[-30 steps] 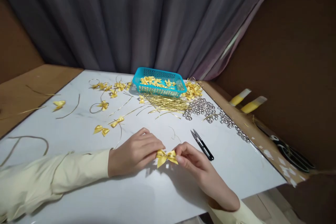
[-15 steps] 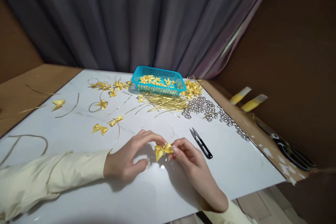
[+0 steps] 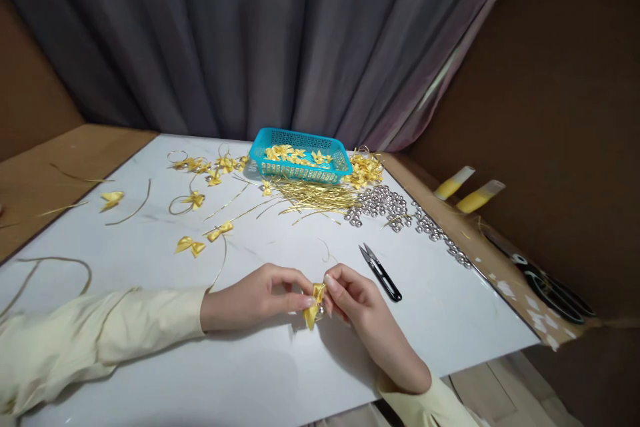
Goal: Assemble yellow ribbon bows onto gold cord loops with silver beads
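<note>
Between my hands is a yellow satin bow (image 3: 311, 317), turned so that one loop hangs down. My left hand (image 3: 257, 298) pinches it from the left with thumb and fingertips. At the bow's right edge, the thumb and forefinger of my right hand (image 3: 357, 300) are closed on a thin gold cord (image 3: 321, 289). A small shiny silver piece (image 3: 321, 311) shows beside the bow under my right fingertips, partly hidden. Black thread snips (image 3: 381, 272) lie just right of my right hand.
A blue basket (image 3: 300, 172) holding yellow bows stands at the back. Before it lie gold cords (image 3: 320, 196), with silver rings (image 3: 385, 203) to the right. Finished-looking bows (image 3: 190, 246) and loose cords lie leftward. Large scissors (image 3: 550, 290) rest beyond the right edge.
My left thumb and fingers have come together on the bow, where they were apart before. The bow has turned from lying level to hanging down, and the silver piece now shows.
</note>
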`<action>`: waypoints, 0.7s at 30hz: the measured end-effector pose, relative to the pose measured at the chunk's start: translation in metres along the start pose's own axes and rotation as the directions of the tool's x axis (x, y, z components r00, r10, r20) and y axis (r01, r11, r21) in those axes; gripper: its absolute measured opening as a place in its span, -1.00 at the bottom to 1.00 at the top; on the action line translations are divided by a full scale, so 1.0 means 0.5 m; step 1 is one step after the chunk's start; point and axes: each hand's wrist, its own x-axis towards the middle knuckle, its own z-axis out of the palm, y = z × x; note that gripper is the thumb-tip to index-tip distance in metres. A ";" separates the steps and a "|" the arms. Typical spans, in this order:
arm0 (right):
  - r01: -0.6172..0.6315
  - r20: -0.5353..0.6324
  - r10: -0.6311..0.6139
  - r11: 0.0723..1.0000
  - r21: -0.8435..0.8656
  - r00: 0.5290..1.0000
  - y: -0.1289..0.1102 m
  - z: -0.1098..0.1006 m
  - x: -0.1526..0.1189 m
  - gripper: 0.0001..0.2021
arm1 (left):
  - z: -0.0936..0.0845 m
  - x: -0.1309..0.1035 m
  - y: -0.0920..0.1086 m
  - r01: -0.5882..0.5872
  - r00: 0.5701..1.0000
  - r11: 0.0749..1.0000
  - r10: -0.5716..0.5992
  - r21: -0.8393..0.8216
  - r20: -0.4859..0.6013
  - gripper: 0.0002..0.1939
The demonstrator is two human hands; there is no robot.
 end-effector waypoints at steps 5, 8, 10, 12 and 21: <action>0.004 0.055 -0.006 0.999 0.047 0.998 0.005 0.002 0.000 -0.68 | -0.002 0.010 -0.012 0.178 0.980 0.857 -0.109 -0.483 0.169 -0.77; -0.001 0.088 -0.006 0.997 0.078 0.996 0.009 0.003 0.001 -0.68 | -0.001 0.013 -0.020 0.200 0.972 0.780 -0.084 -0.593 0.217 -0.69; -0.008 0.101 0.000 0.997 0.081 0.995 0.010 0.004 0.001 -0.68 | 0.000 0.011 -0.020 0.167 0.974 0.808 -0.047 -0.565 0.220 -0.58; -0.025 0.120 0.015 0.996 0.089 0.993 0.009 0.004 0.000 -0.67 | 0.001 0.008 -0.017 0.135 0.974 0.866 -0.028 -0.482 0.223 -0.58; -0.154 0.281 0.062 0.936 0.318 0.958 0.013 -0.008 -0.003 -0.70 | 0.001 0.011 -0.015 0.183 0.973 0.846 -0.085 -0.501 0.212 -0.69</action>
